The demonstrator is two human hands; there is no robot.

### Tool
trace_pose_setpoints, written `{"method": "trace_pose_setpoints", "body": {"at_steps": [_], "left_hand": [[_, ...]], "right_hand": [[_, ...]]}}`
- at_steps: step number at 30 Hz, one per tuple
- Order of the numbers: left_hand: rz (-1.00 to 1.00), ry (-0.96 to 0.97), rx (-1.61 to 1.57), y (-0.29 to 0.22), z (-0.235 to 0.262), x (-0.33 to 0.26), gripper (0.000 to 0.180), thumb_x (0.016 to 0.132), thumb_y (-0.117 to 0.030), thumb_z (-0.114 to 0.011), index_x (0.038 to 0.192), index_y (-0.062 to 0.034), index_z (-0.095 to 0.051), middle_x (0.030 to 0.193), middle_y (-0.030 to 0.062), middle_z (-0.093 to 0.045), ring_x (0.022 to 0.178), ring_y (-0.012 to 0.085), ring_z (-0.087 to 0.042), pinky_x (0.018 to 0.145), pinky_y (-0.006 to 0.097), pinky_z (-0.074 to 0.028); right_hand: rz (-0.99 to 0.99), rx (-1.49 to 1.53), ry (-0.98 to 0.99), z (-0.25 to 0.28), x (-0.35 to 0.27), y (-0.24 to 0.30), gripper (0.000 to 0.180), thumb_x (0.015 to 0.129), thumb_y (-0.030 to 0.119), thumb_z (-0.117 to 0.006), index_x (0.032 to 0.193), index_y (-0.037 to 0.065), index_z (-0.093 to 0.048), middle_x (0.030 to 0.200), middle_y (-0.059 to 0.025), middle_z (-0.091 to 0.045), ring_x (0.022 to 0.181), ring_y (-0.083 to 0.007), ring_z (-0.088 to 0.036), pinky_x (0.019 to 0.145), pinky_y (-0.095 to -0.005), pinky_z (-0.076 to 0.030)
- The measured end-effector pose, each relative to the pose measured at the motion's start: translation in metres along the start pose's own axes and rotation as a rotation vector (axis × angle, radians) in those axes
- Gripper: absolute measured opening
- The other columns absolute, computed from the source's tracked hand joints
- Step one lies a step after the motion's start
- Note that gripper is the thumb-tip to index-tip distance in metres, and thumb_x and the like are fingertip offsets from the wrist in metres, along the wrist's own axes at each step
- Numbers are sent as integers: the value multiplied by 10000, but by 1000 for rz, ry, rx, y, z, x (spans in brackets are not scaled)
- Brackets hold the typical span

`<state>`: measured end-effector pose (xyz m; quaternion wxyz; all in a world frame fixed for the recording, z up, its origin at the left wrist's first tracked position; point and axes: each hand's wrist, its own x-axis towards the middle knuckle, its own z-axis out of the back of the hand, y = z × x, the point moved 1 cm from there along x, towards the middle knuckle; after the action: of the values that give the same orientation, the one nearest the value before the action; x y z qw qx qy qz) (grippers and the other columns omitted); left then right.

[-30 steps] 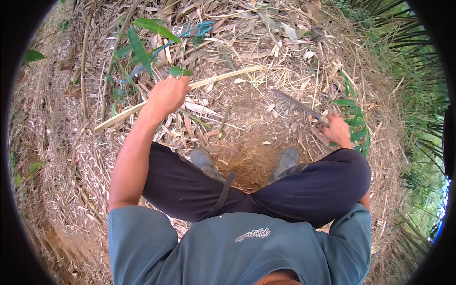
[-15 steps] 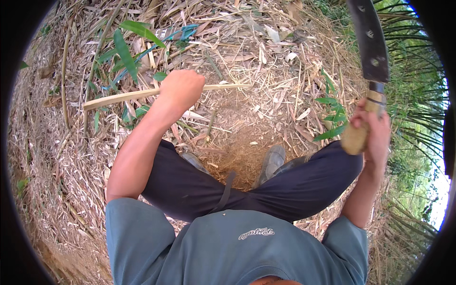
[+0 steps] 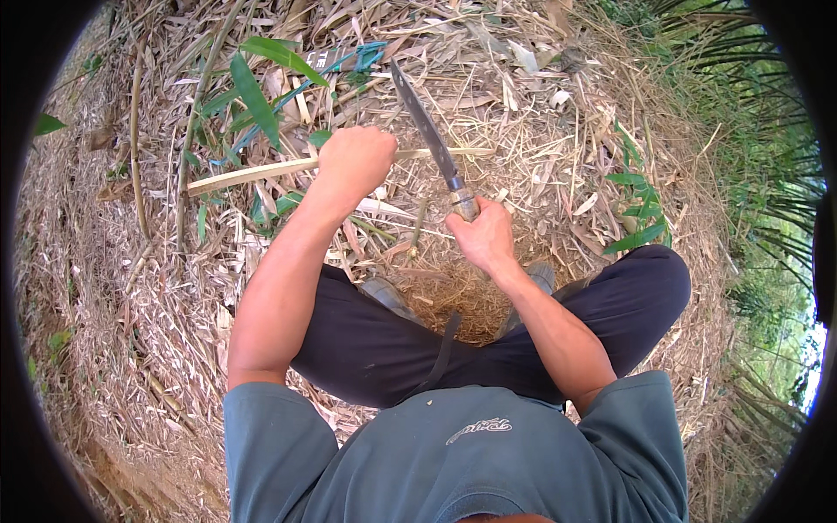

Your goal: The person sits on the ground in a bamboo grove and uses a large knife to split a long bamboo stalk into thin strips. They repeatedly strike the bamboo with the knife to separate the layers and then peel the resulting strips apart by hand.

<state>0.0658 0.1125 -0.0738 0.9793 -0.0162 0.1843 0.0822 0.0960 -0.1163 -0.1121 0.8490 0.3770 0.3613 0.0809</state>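
On a ground thick with dry bamboo leaves and split husks [image 3: 131,349], a person sits with legs folded, dark trousers [image 3: 375,349] drawn up and a grey-green shirt [image 3: 453,453] filling the lower part of the view. Two grey shoes show between the knees, the left shoe [image 3: 384,295] clearer than the right shoe [image 3: 542,277], which is half hidden behind the forearm.

The left hand [image 3: 353,161] is closed in a fist around a pale split bamboo strip [image 3: 253,174], which lies nearly level across the litter, one end reaching out to the person's left and the other passing beyond the fist toward the right. The right hand [image 3: 482,235] is wrapped tight around the handle of a long knife [image 3: 427,131], a machete-like blade with a metal collar just above the fingers. The blade slants up and to the left from the hand, dark and narrow, and it crosses the bamboo strip just to the right of the left fist; whether the edge has bitten into the strip or only rests on it I cannot tell.

Beyond the strip, a few fresh green bamboo leaves [image 3: 253,96] stand among the dry stalks, and a blue-green object [image 3: 362,57], partly buried in the litter, lies near the tip of the blade. Green fronds [image 3: 750,131] edge the right side of the view.
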Motion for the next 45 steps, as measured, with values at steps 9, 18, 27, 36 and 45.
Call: {"method": "trace_pose_setpoints", "body": {"at_steps": [9, 18, 27, 36, 45], "left_hand": [[-7, 19, 27, 0, 0, 2, 160, 857, -182, -635, 851, -68, -747, 811, 144, -727, 801, 328, -729, 702, 452, -574], [26, 20, 81, -3, 7, -2, 133, 843, -89, -618, 955, -59, -684, 805, 168, -715, 823, 355, -716, 746, 475, -555], [191, 61, 94, 22, 38, -28, 257, 846, -21, -564, 1086, -61, -647, 939, 170, -737, 935, 350, -718, 947, 530, -487], [190, -430, 292, 4, 72, -42, 167, 869, -90, -625, 1003, -112, -722, 948, 40, -687, 1087, 233, -605, 1198, 570, -127], [-112, -669, 247, -43, 100, -70, 194, 815, -254, -772, 1000, -210, -734, 922, -67, -635, 1101, 154, -580, 1206, 559, 45]], "right_hand": [[-77, -40, 89, -3, 12, 1, 218, 755, 248, -675, 706, 43, -620, 575, -72, -597, 510, -184, -566, 523, -380, -462], [-80, 44, 126, 3, 11, -2, 229, 769, 254, -672, 716, 37, -624, 566, -58, -584, 483, -161, -541, 492, -372, -456], [-156, 7, 187, 7, 14, -5, 363, 757, 291, -683, 934, -24, -723, 692, -156, -684, 640, -244, -671, 655, -417, -534], [-98, 199, 124, 6, 20, -6, 183, 815, 183, -661, 902, 22, -663, 563, 17, -512, 472, -118, -501, 449, -320, -408], [426, 323, -250, 19, 22, 4, 365, 775, 218, -757, 1045, -7, -658, 908, -109, -651, 839, -244, -646, 852, -358, -523]]}}
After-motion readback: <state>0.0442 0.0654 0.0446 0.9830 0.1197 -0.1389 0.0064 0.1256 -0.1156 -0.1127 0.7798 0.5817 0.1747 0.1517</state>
